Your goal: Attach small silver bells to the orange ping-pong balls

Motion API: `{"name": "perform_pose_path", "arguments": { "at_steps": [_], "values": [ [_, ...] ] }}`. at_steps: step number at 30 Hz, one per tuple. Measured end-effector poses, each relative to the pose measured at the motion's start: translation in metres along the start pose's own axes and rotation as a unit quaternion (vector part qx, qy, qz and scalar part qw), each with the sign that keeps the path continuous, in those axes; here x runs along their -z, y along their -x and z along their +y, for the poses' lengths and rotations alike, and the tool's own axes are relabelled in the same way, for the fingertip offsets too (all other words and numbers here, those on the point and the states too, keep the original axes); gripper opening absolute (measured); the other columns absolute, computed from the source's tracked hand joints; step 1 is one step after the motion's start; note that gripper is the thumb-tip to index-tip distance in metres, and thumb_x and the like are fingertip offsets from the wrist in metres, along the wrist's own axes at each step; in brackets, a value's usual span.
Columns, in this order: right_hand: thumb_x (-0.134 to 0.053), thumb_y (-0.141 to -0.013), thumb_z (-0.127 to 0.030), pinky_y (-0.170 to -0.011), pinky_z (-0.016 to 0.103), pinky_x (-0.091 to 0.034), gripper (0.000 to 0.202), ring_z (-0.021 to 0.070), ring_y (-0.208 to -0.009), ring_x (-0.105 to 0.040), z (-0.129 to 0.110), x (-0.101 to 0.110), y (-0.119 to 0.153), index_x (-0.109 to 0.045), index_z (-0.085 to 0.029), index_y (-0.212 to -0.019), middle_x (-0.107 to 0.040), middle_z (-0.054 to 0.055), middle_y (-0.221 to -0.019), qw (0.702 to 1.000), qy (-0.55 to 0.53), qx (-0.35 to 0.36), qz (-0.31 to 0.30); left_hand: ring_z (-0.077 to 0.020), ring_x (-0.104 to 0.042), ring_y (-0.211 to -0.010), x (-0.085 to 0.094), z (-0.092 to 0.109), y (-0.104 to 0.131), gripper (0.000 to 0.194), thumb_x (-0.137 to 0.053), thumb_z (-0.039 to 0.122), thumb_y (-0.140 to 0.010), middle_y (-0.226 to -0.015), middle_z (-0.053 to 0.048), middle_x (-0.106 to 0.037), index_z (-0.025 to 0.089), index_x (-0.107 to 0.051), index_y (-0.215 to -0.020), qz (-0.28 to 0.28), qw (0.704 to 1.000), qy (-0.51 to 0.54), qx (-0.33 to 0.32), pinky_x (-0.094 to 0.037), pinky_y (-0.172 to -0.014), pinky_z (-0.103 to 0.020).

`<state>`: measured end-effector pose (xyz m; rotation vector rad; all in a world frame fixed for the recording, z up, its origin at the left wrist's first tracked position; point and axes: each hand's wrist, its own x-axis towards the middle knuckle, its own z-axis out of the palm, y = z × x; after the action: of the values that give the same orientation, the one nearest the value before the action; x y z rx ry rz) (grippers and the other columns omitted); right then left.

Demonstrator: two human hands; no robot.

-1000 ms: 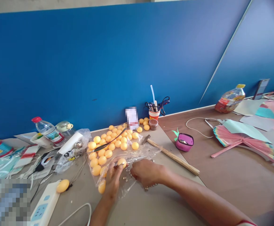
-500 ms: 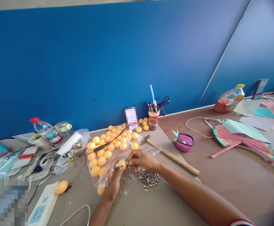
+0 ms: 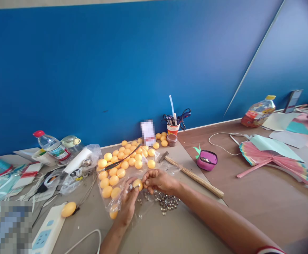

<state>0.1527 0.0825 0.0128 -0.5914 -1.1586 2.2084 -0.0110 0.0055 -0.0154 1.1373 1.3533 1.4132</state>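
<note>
An orange ping-pong ball (image 3: 137, 184) is in the fingers of my left hand (image 3: 127, 206). A small shiny metal piece shows against the ball by the thumb. At the ball's right side, my right hand (image 3: 159, 181) is closed in a pinch; what lies between its fingertips is too small to make out. Below that hand is a heap of small metal beads or bells (image 3: 168, 203), partly covered by the wrist. Many more orange balls (image 3: 121, 173) lie on and around a clear plastic bag (image 3: 129, 176) beyond my hands, with a black strap (image 3: 122, 160) across them.
A wooden-handled hammer (image 3: 193, 176) lies right of the balls, near a purple pouch (image 3: 207, 160). Behind stands a cup of pens and scissors (image 3: 173, 128). A power strip (image 3: 48, 231), bottle (image 3: 53, 146) and cables are left. A pink paper fan (image 3: 271, 157) is right.
My hands stay together at the ball, with only slight finger movement. At the far right edge, a dark shape by the papers has shifted a little.
</note>
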Motion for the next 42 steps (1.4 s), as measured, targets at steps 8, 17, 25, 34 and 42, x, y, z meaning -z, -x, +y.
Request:
{"name": "perform_pose_path", "arguments": {
  "at_steps": [8, 17, 25, 34, 42],
  "values": [
    [-0.072, -0.062, -0.024, -0.045, 0.020, -0.027, 0.020, 0.0045, -0.042, -0.040, 0.003, 0.000, 0.001, -0.059, -0.015, -0.073, -0.057, -0.007, -0.053, 0.997, 0.069, 0.024, 0.035, -0.0336, -0.065, -0.095, -0.002, 0.006, -0.001, 0.031, -0.065, 0.043, -0.078, -0.104, -0.008, -0.070, 0.026, -0.065, -0.103, -0.014, 1.000, 0.010, -0.016, -0.052, -0.085, -0.049],
    [-0.071, -0.061, -0.026, -0.050, 0.021, -0.027, 0.019, 0.0059, -0.047, -0.040, 0.006, -0.003, 0.001, -0.062, -0.014, -0.072, -0.054, -0.006, -0.052, 0.996, 0.082, 0.023, 0.040, -0.0345, -0.063, -0.103, -0.004, 0.007, -0.002, 0.038, -0.068, 0.046, -0.073, -0.106, -0.009, -0.069, 0.023, -0.063, -0.103, -0.006, 1.000, 0.015, -0.005, -0.050, -0.090, -0.050],
    [-0.074, -0.059, -0.033, -0.049, 0.022, -0.031, 0.026, 0.0061, -0.045, -0.044, 0.007, -0.003, 0.000, -0.062, -0.015, -0.073, -0.056, -0.006, -0.052, 0.995, 0.086, 0.003, 0.042, -0.0306, -0.063, -0.103, -0.005, 0.008, 0.002, 0.038, -0.068, 0.045, -0.074, -0.112, -0.008, -0.066, 0.023, -0.062, -0.104, -0.013, 1.000, 0.023, 0.005, -0.050, -0.091, -0.046],
    [-0.071, -0.064, -0.027, -0.048, 0.020, -0.031, 0.018, 0.0067, -0.045, -0.046, 0.006, -0.002, 0.001, -0.063, -0.014, -0.072, -0.055, -0.006, -0.050, 0.993, 0.112, -0.008, 0.032, -0.0267, -0.064, -0.102, -0.004, 0.011, 0.002, 0.046, -0.070, 0.052, -0.071, -0.108, -0.008, -0.068, 0.021, -0.062, -0.103, -0.024, 0.999, 0.018, 0.021, -0.052, -0.088, -0.038],
    [-0.070, -0.065, -0.025, -0.049, 0.021, -0.033, 0.014, 0.0065, -0.046, -0.046, 0.005, -0.003, 0.002, -0.063, -0.014, -0.070, -0.054, -0.006, -0.051, 0.991, 0.129, -0.017, 0.039, -0.0274, -0.064, -0.103, -0.004, 0.008, 0.001, 0.045, -0.070, 0.052, -0.071, -0.112, -0.009, -0.067, 0.022, -0.064, -0.104, -0.026, 0.999, 0.010, 0.018, -0.052, -0.089, -0.040]
  ]
}}
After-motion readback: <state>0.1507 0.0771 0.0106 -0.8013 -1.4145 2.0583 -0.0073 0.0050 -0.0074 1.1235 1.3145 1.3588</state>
